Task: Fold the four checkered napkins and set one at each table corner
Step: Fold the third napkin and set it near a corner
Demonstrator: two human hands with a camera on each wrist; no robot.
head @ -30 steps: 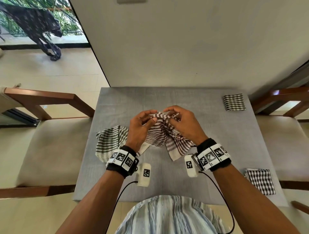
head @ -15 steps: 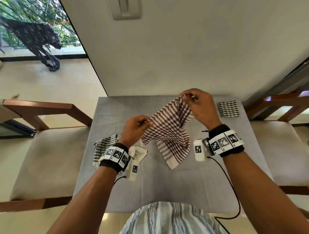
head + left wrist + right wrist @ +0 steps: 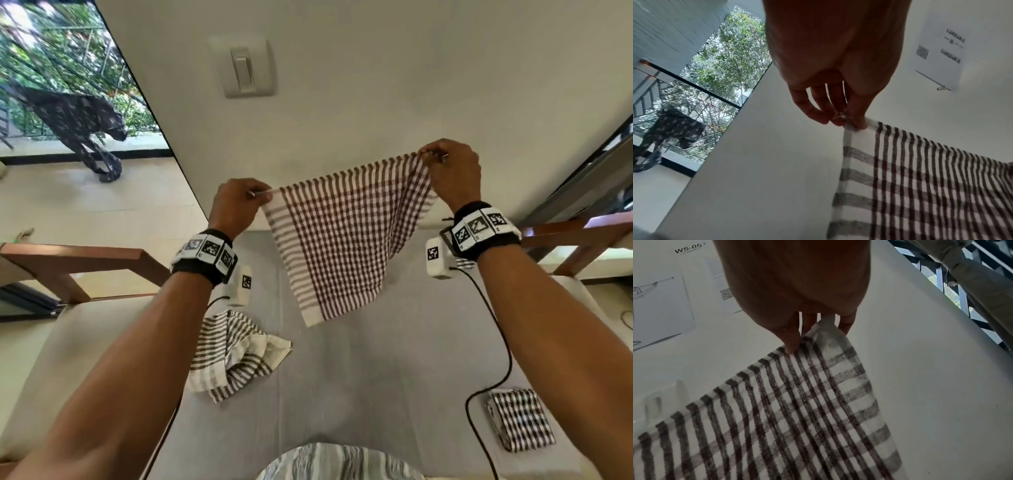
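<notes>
You hold the brown checkered napkin [image 3: 342, 236] up in the air, over the far part of the gray table [image 3: 376, 377]. It hangs open and flat, like a little flag. Its top edge is pulled tight between your 2 hands, and its low corner points down, not touching the table.

Your left hand [image 3: 236, 207] pinches the top left corner. In the left wrist view you can see the thumb and fingers [image 3: 857, 113] squeezed on the white edge of the cloth. Your right hand [image 3: 450, 173] pinches the top right corner and sits higher than the left one, so the top edge tilts. In the right wrist view the fingers [image 3: 791, 340] are curled on that corner too.

A crumpled gray striped napkin [image 3: 233, 353] lies on the table under your left arm, near the left edge. It is not folded. A folded black checkered napkin [image 3: 520, 423] lies flat at the near right corner of the table. Another striped cloth [image 3: 465, 263] peeks out behind your right wrist, and most of it is hidden.

Behind the napkin is a white wall with a light switch [image 3: 245, 68]. A wooden chair [image 3: 68, 263] stands on your left.
</notes>
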